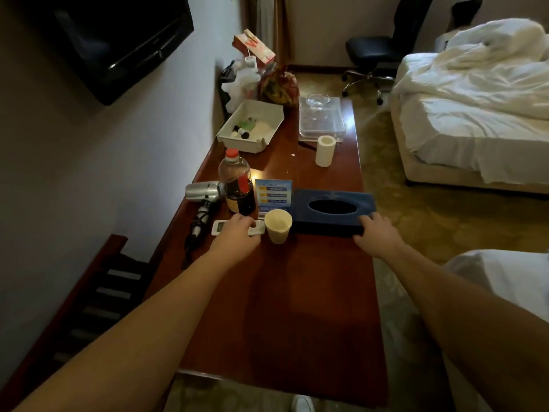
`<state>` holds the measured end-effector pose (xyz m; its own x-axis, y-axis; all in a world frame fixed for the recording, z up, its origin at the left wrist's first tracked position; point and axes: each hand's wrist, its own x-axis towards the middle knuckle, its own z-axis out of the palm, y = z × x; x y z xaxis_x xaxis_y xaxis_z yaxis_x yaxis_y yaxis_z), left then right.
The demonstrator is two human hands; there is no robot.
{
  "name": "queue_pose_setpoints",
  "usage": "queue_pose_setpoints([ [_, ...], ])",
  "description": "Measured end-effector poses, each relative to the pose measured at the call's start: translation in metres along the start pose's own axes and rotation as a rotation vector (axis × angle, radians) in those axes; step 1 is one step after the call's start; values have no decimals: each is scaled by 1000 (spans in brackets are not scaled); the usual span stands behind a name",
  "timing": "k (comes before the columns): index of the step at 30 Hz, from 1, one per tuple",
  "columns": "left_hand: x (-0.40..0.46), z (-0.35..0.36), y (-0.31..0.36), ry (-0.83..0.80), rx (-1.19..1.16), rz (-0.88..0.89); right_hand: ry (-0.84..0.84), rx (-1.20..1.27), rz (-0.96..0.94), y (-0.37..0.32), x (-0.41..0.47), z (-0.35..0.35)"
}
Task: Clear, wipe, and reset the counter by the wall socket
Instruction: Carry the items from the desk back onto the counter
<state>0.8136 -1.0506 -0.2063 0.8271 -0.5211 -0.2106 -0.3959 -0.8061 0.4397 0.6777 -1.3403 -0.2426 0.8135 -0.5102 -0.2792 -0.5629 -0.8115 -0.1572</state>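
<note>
While left fingers point(252, 225) grasp one remote point(237, 227), right fingers point(364, 223) grip one tissue box point(332, 211) (blue).

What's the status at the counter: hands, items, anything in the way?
Left hand grips the white remote. Right hand holds the blue tissue box at its near corner. Paper cup stands between them; bottle and hair dryer crowd behind.

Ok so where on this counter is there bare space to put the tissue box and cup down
The near end of the counter, between the two hands and the front edge, is bare. A smaller patch lies between the white tray, the toilet roll and the blue card. It is crowded around the bottle, hair dryer, paper cup and tissue box.
</note>
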Motion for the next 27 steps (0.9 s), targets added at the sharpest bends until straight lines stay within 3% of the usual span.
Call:
queue_pose_setpoints([
  [11, 53, 55, 5, -85, -2, -70, -169, -73, 56, 18, 78, 28],
  [20, 67, 74, 6, -77, 28, -85, -21, 26, 11, 26, 85, 48],
  [27, 52, 79, 7, -33, 1, -93, -26, 61, 22, 24, 79, 45],
])
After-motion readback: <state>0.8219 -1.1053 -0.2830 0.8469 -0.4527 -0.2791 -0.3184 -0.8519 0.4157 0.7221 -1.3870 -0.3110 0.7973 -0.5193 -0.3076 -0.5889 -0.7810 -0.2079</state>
